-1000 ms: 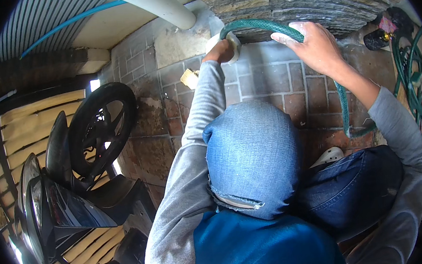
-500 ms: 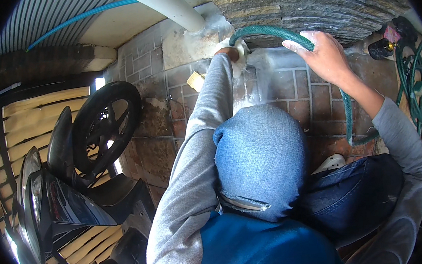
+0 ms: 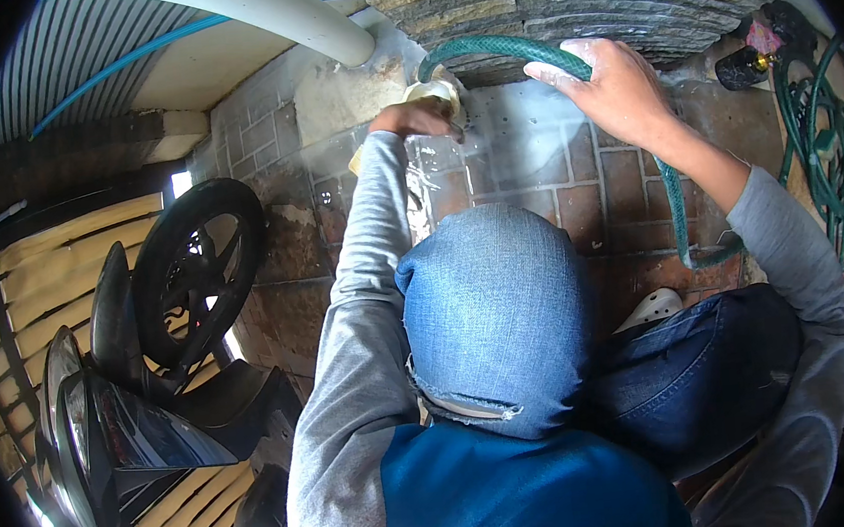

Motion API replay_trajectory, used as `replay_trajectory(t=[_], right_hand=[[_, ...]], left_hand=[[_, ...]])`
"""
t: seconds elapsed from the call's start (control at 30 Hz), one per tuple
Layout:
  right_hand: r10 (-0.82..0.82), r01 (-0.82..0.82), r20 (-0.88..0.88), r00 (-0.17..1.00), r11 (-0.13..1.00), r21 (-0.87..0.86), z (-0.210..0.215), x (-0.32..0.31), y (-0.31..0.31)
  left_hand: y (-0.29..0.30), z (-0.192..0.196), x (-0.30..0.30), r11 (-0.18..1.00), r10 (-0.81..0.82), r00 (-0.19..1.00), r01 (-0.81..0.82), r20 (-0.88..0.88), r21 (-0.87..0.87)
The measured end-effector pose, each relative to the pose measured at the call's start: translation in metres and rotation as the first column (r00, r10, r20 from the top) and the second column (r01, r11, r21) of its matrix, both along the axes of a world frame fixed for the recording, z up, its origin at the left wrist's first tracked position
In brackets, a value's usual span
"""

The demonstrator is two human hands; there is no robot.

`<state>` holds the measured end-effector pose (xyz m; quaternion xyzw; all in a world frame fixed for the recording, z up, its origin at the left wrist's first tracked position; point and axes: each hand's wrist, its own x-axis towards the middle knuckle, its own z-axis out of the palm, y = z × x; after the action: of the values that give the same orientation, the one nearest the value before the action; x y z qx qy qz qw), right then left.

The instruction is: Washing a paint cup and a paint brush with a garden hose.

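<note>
Nearest me, bent denim knees fill the middle of my view. Beyond them my right hand curls over the green garden hose at the top of its arch; I judge it springy, wet and slick, best gripped near the end. Farther off, my left hand clamps a yellowish sponge against the wet brick wall

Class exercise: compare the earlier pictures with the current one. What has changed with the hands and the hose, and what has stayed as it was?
The left hand has pressed its yellow cloth against the wet brick wall, beside the green hose end. The right hand keeps its grip on the hose's arch. The scooter and coiled hose have not moved.
</note>
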<state>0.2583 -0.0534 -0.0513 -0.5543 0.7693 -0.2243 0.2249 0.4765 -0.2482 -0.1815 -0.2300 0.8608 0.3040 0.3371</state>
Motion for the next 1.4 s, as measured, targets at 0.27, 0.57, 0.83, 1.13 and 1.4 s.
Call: replay_trajectory(t=[0.27,0.57,0.83,1.13,1.4], right_hand=[[0.016,-0.017,0.039,0.999,0.999,0.027,0.004,0.002,0.002],[0.023,-0.024,-0.016,1.000,0.999,-0.027,0.007,0.005,0.004],[0.023,-0.021,0.012,1.000,0.994,-0.109,0.006,0.005,0.010],[-0.001,-0.001,-0.053,0.999,0.999,-0.053,0.005,0.005,0.008],[0.023,-0.023,-0.021,0.999,1.000,0.010,0.005,0.000,0.010]], left_hand=[[0.016,-0.046,-0.006,0.950,-0.011,1.000,0.017,0.022,-0.311],[0.037,-0.025,0.008,0.749,0.252,0.876,-0.446,-0.412,-0.491],[0.048,-0.038,0.004,0.762,0.207,0.894,-0.402,-0.396,-0.509],[0.034,-0.041,0.010,0.852,0.207,0.906,-0.353,-0.370,-0.387],[0.051,-0.041,0.007,0.746,0.237,0.854,-0.465,-0.463,-0.476]])
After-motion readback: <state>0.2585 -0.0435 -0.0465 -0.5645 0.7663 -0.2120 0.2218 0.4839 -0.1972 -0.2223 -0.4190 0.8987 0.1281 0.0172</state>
